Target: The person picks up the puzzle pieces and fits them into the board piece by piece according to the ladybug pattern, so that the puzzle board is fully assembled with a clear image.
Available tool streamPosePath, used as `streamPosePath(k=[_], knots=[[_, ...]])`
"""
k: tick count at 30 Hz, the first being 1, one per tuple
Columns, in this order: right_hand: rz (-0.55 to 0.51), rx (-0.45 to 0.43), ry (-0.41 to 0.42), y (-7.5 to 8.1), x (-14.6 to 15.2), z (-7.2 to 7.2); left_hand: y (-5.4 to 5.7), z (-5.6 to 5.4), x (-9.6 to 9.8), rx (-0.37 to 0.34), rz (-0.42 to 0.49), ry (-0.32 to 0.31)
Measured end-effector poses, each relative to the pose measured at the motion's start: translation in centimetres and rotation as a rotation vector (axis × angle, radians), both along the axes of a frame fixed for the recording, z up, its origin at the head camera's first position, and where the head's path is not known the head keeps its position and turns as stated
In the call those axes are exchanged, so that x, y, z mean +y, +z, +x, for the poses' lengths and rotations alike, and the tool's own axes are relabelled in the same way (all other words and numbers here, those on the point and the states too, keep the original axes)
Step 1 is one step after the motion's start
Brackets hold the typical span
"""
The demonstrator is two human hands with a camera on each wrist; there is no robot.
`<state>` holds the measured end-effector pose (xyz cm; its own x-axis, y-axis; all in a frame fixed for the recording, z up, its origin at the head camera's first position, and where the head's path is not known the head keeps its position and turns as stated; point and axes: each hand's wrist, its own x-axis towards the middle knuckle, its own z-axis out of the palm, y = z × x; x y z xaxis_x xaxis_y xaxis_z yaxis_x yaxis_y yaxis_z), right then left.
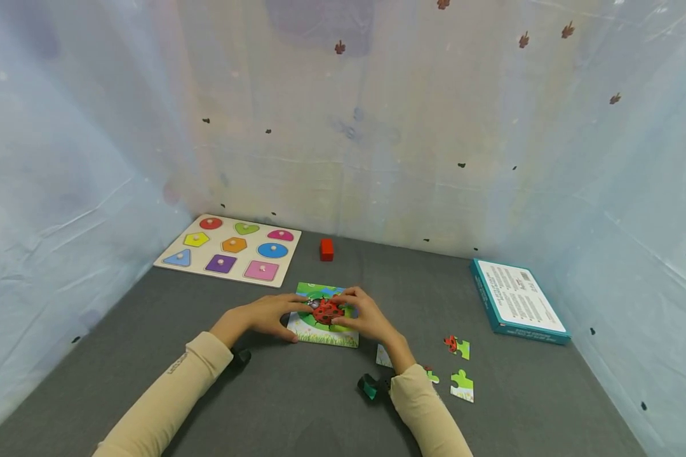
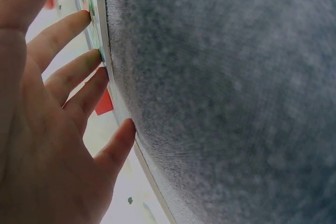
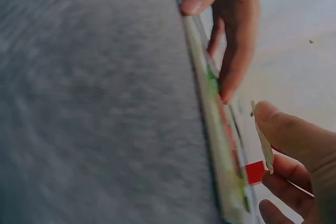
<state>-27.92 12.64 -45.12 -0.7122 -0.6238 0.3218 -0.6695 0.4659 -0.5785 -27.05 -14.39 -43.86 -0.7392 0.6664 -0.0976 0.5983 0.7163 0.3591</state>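
A ladybug puzzle board [image 1: 327,337], with a red ladybug over green grass, lies flat in the middle of the table. My left hand [image 1: 265,314] rests at its left side, thumb by the near edge and fingers stretched over the picture; in the left wrist view the fingertips [image 2: 94,56] meet the board's edge. Above the right part of the board is my right hand [image 1: 367,316]. Its thumb and a finger pinch a thin puzzle piece [image 3: 264,142], seen edge-on in the right wrist view and raised off the board.
Several loose puzzle pieces [image 1: 462,386] lie to the right, some partly hidden by the right forearm. A wooden shape board [image 1: 194,261] with knobbed shapes sits back left. Behind the ladybug board stands a red block [image 1: 326,250]. A teal-edged box [image 1: 520,301] lies far right.
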Motion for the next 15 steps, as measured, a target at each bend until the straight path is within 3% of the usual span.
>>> streamPosePath(k=[15], knots=[[0.073, 0.099, 0.006, -1.4, -1.6, -0.2, -0.2, -0.1, -0.2, -0.002, 0.025, -0.009]])
